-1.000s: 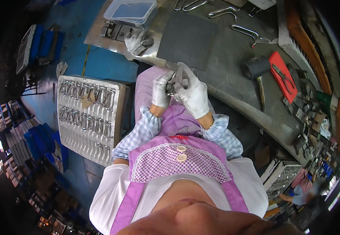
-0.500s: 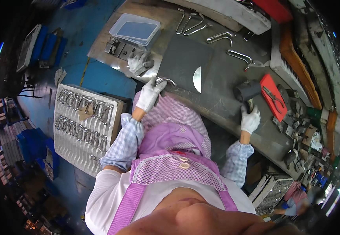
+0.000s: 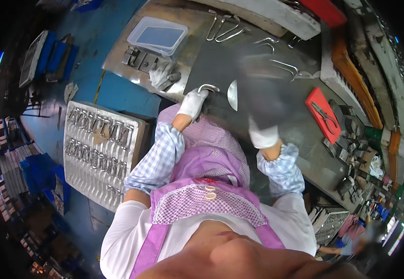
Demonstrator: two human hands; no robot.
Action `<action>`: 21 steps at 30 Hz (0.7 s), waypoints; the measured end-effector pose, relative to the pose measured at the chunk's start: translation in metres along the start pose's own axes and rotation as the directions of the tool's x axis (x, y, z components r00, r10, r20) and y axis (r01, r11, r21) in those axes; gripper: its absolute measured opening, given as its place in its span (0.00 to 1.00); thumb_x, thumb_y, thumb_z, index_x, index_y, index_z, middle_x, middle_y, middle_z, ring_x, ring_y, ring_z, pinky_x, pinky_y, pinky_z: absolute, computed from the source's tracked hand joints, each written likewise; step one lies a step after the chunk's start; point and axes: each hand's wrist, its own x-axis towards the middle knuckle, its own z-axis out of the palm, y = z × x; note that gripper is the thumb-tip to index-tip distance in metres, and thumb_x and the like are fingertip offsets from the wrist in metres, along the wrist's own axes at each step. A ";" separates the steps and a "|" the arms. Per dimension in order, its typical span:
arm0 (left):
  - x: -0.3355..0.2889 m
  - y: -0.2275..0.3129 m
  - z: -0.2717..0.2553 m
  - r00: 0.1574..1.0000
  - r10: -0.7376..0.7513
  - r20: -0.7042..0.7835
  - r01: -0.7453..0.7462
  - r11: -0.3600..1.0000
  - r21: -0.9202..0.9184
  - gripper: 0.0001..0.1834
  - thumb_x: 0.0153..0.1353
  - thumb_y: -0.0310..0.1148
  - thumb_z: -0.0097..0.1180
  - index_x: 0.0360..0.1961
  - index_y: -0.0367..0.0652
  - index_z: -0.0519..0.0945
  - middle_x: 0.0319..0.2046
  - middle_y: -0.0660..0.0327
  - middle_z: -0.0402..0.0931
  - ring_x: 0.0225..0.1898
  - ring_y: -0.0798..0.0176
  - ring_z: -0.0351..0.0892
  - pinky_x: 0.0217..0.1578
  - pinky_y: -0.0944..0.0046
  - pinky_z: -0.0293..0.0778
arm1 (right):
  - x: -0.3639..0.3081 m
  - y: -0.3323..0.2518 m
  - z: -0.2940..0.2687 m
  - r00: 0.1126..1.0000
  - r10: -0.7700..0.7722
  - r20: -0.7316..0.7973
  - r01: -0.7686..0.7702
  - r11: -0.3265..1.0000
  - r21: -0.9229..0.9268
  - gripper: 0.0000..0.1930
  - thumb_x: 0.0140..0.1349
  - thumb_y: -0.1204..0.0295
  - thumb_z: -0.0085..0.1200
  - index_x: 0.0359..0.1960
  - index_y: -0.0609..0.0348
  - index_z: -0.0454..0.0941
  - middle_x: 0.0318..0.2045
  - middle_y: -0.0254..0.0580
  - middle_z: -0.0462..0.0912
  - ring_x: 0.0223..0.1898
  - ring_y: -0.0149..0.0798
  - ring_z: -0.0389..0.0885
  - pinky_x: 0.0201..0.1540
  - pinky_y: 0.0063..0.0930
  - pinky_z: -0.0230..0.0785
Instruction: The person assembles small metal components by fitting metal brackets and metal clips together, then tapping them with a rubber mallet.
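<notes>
Hook over mat, left hand pinching it; right hand grips blurred mallet; tray left of mat holds two laden rows — third seemingly barely begun.

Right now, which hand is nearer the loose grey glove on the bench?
Left. The left hand, holding a curved metal piece, is just right of the loose glove, nearer the body; the right hand is much farther right, with a blurred dark tool.

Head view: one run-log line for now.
left hand: holding curved shiny metal piece; right hand: holding dark mallet, blurred; half-moon metal plate: flat on dark mat
</notes>
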 end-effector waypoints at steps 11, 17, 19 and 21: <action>-0.058 0.005 0.001 0.973 -0.116 0.201 0.186 0.908 -0.375 0.21 0.66 0.42 0.56 0.52 0.38 0.75 0.28 0.63 0.78 0.25 0.75 0.75 0.27 0.72 0.71 | -0.011 0.035 0.018 0.836 0.283 -0.469 -0.296 0.954 0.049 0.15 0.53 0.60 0.62 0.40 0.50 0.82 0.32 0.40 0.83 0.34 0.44 0.81 0.39 0.40 0.72; -0.064 -0.028 0.022 0.996 0.029 -0.079 -0.068 0.830 -0.553 0.22 0.70 0.48 0.48 0.41 0.37 0.81 0.25 0.65 0.75 0.24 0.74 0.69 0.26 0.70 0.66 | 0.038 -0.022 0.097 0.849 0.528 -0.028 -0.506 0.827 0.246 0.27 0.54 0.60 0.61 0.56 0.53 0.73 0.32 0.52 0.83 0.36 0.52 0.82 0.40 0.45 0.72; -0.077 -0.021 0.034 0.989 -0.031 -0.146 -0.044 0.872 -0.488 0.22 0.72 0.44 0.43 0.42 0.36 0.83 0.27 0.62 0.77 0.26 0.71 0.73 0.28 0.71 0.69 | 0.032 -0.018 0.086 0.772 0.576 0.268 -0.626 0.619 0.474 0.30 0.55 0.63 0.61 0.60 0.57 0.71 0.40 0.61 0.83 0.43 0.60 0.82 0.46 0.47 0.74; -0.080 -0.013 0.035 0.988 -0.064 -0.140 -0.075 0.592 -0.803 0.21 0.71 0.40 0.43 0.47 0.34 0.81 0.27 0.59 0.79 0.28 0.68 0.77 0.31 0.71 0.72 | 0.010 -0.034 0.070 0.899 0.390 0.200 -0.435 0.739 0.515 0.30 0.56 0.64 0.60 0.61 0.57 0.70 0.35 0.58 0.84 0.38 0.58 0.83 0.43 0.43 0.75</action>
